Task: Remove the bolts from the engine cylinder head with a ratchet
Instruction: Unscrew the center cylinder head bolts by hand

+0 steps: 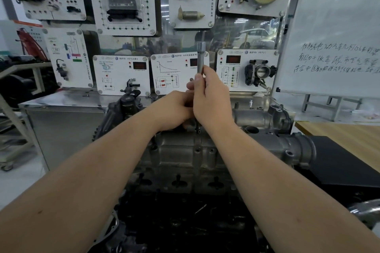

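1. Head view, the work: the engine cylinder head [185, 156] lies across the middle of the frame on a metal bench [61, 104], close in front of the person, so both forearms can reach over it to its far edge. Several bolt holes show along its top face; whether any bolts remain in them is too small to tell.

2. Head view, the tool: a slim metal shaft of the ratchet [199, 57] stands upright above the head, its socket-like end pointing up. Held vertical like this, it is probably lined up over a bolt near the far edge, where a small dark tip [198, 130] shows below the hands.

3. Head view, the right hand [211, 98]: its fingers are curled round the shaft, thumb and fingertips pinching it high up, likely to steady or spin it.

4. Head view, the left hand [174, 111]: it sits just beside and touching the right, fingers curled low down; it seems to grip the tool's lower part, but what is inside its fingers is hidden.

5. Head view, surroundings: training panels [123, 0] hang behind, and a whiteboard [339, 26] stands at right
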{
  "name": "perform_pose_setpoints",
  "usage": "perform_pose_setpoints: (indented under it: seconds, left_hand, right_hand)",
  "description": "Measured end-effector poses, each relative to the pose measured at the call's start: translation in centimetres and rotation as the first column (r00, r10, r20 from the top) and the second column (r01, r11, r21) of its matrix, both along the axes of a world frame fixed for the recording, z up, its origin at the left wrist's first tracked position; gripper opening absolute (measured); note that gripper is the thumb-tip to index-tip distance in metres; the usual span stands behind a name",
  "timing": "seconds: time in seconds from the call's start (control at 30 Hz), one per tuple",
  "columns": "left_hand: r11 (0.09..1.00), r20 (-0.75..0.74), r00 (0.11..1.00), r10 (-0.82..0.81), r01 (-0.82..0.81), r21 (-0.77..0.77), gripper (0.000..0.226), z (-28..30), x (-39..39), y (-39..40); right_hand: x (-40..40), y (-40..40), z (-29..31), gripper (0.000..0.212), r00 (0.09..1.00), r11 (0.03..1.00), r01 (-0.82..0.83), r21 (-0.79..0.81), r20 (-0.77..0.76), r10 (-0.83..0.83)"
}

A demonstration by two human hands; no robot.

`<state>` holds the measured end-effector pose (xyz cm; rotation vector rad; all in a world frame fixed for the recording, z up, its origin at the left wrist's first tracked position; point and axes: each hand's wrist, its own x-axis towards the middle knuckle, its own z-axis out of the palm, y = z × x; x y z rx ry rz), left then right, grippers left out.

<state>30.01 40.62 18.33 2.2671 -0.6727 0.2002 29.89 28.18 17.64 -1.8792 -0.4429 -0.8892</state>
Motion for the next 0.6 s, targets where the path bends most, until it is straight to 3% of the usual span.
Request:
perform_pose_setpoints:
  seconds: [0.17, 0.27, 0.4, 0.6]
  left_hand:
    - [0.999, -0.034, 0.998, 0.053, -0.052, 0.013, 0.018, 0.0, 0.1, -0.06]
    - [0.999, -0.036, 0.998, 0.052, -0.051, 0.014, 0.027, -0.03, 0.16, -0.14]
    - [1.0, -0.015, 1.0, 0.011, -0.011, -0.004, 0.039, -0.04, -0.08, -0.06]
    - [0.999, 0.03, 0.999, 0.035, -0.035, 0.004, 0.026, 0.02, 0.04, -0.07]
  right_hand:
    - [-0.13, 0.04, 0.11, 0.034, 0.999, 0.999, -0.038, 0.005, -0.023, 0.038]
    - [0.05, 0.05, 0.03, 0.026, 0.998, 0.998, 0.041, -0.053, 0.047, -0.038]
    - [0.31, 0.04, -0.06, 0.019, 1.0, 1.0, 0.018, 0.012, 0.014, -0.018]
    - [0.07, 0.08, -0.05, 0.03, 0.999, 0.998, -0.052, 0.021, -0.007, 0.052]
